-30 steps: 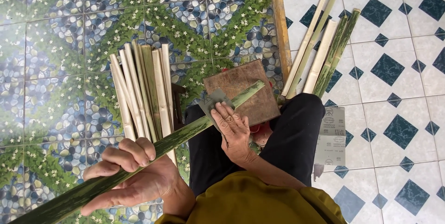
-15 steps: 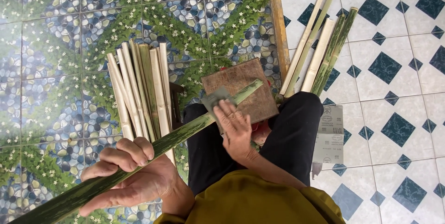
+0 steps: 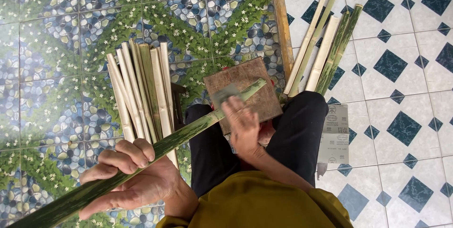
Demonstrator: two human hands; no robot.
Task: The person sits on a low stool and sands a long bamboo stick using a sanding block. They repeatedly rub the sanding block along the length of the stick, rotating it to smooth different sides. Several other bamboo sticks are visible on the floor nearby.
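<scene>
The left hand is closed in a full fist around a long green bamboo strip, fingers curled over the top and thumb underneath, gripping it low on its length. The strip runs slantwise from the bottom left corner up to the right, crossing the person's lap, and its far end rests on a brown wooden block that sits on the knees.

The right hand lies on top of the strip just short of the block, fingers bent and pressing a small grey piece of sandpaper against the strip's upper face. The hand is slightly blurred, so how tightly the fingers pinch the paper cannot be told.

On the patterned floor tiles to the left lies a bundle of pale bamboo slats, side by side. To the right, on white and blue tiles, lies a second group of slats, some pale, some green. A sheet of sandpaper lies face down beside the right knee.
</scene>
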